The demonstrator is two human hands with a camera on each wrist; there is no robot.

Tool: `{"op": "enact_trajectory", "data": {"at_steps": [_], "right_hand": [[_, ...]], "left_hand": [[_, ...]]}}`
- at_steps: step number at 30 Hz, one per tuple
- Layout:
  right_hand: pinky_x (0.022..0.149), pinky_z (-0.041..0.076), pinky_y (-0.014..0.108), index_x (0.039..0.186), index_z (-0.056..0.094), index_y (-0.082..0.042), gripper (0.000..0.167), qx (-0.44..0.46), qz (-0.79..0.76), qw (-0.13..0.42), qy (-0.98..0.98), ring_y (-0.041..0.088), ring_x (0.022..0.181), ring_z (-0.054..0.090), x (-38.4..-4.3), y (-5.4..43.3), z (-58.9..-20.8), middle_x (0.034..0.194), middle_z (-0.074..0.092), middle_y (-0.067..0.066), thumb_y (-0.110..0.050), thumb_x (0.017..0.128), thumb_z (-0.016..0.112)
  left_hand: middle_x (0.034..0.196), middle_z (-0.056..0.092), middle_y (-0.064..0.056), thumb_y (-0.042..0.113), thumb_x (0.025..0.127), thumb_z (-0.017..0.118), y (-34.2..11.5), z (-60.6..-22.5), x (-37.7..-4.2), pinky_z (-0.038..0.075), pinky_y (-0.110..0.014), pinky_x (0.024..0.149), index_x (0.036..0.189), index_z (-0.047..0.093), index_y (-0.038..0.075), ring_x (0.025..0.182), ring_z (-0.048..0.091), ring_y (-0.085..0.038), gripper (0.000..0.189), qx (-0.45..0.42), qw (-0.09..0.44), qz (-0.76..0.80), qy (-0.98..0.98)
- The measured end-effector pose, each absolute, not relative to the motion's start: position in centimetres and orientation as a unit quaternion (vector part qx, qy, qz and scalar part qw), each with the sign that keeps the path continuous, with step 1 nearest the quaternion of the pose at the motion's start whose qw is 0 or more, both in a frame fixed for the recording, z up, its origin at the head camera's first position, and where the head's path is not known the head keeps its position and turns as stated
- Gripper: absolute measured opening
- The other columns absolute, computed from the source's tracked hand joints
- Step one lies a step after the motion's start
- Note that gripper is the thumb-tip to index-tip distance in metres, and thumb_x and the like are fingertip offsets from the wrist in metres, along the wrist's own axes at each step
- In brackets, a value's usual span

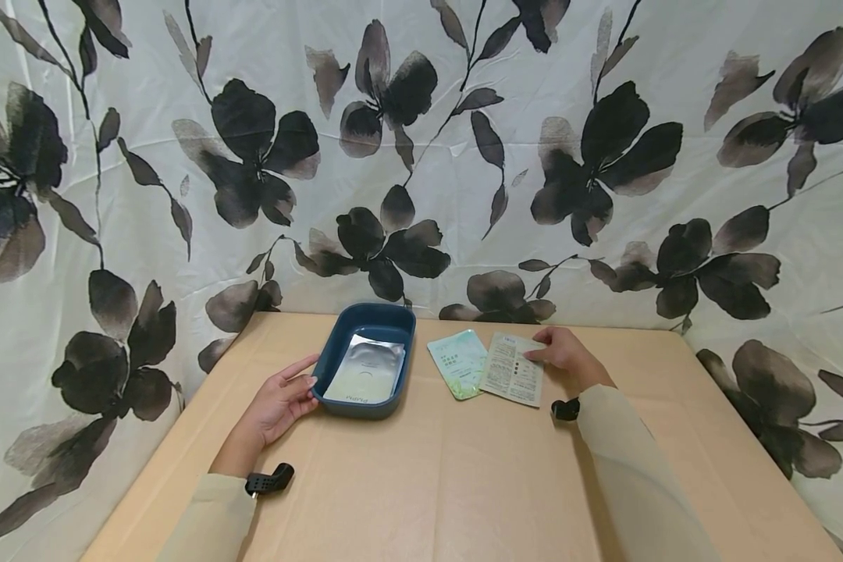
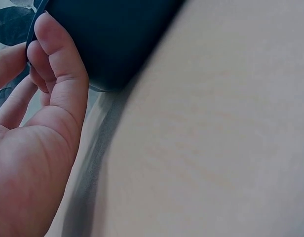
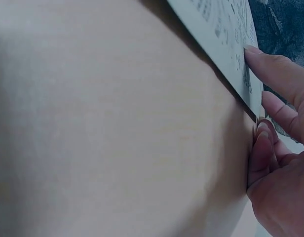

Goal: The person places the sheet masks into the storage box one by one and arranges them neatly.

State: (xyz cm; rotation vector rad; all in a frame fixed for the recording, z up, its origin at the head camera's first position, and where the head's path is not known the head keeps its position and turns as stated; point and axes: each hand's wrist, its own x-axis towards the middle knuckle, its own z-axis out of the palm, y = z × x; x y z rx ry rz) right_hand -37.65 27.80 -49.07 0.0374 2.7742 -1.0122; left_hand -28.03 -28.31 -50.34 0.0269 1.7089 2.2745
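Pinching printed packet with right hand, tub rim with left hand.
Best to brace tub, avoid dragging green packet.

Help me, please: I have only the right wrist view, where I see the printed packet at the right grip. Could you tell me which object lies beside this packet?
Observer: In the head view, a pale green packet lies just to the left of the printed packet.
Operator: Thank you. My view does not include the other side. What is the left grip holding?
Observer: It holds a blue tray near its closer left corner.
Operator: I understand. Is there something inside this tray?
Observer: Yes, a silvery packet lies in it.
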Motion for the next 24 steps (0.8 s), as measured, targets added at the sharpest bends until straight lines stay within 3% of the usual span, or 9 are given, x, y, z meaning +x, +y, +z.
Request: {"op": "enact_trajectory", "data": {"at_steps": [16, 20, 24], "right_hand": [[0.075, 0.041, 0.031, 0.114, 0.061, 0.003, 0.044, 0.027, -0.330, 0.095, 0.939, 0.027, 0.096, 0.052, -37.4, 27.5, -48.9, 0.105, 0.058, 0.013, -0.025, 0.087, 0.082], [0.076, 0.044, 0.032, 0.117, 0.059, 0.004, 0.047, 0.036, -0.341, 0.098, 0.934, 0.029, 0.098, 0.053, -36.9, 27.4, -48.6, 0.109, 0.057, 0.015, -0.024, 0.088, 0.082], [0.085, 0.045, 0.036, 0.124, 0.055, 0.005, 0.053, 0.041, -0.347, 0.092, 0.933, 0.030, 0.103, 0.052, -36.5, 27.6, -48.4, 0.115, 0.056, 0.018, -0.025, 0.088, 0.081]], "left_hand": [[0.094, 0.064, 0.002, 0.009, 0.104, 0.059, -28.3, -50.2, -28.1, 0.060, -0.024, 0.075, 0.161, 0.028, 0.008, 0.076, 0.063, -0.010, 0.065, 0.025, 0.152, 0.793, 0.590], [0.093, 0.064, 0.001, 0.006, 0.104, 0.057, -28.4, -50.4, -28.1, 0.059, -0.024, 0.073, 0.161, 0.030, 0.007, 0.075, 0.062, -0.009, 0.063, 0.021, 0.151, 0.796, 0.585], [0.095, 0.064, 0.001, 0.007, 0.104, 0.057, -28.3, -50.4, -28.0, 0.060, -0.024, 0.073, 0.160, 0.032, 0.009, 0.074, 0.062, -0.008, 0.061, 0.018, 0.150, 0.794, 0.589]]}}
